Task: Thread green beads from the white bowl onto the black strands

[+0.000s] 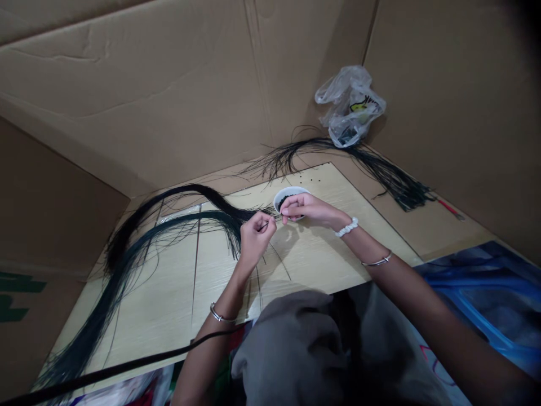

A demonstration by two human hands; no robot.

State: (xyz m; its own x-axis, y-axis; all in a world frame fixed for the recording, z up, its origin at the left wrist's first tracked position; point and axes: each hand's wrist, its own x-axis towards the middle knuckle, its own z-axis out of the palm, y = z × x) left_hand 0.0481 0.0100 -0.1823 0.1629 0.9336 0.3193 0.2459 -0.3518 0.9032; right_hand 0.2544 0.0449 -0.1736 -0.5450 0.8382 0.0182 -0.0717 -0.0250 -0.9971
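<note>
My left hand (256, 235) is closed in a pinch on a thin dark strand that leads into the long black bundle of strands (139, 248) lying across the pale wooden board (304, 265). My right hand (302, 207) is closed too, fingertips pinched together at the rim of a small white bowl (284, 197) that holds dark bits. What the right fingers pinch is too small to make out. The two hands are a few centimetres apart.
A second bundle of dark strands (380, 172) lies at the back right, under a clear plastic bag (350, 104). Cardboard walls (169, 96) enclose the board. A blue plastic item (486, 293) is at the right, a black cable (127, 366) crosses the near edge.
</note>
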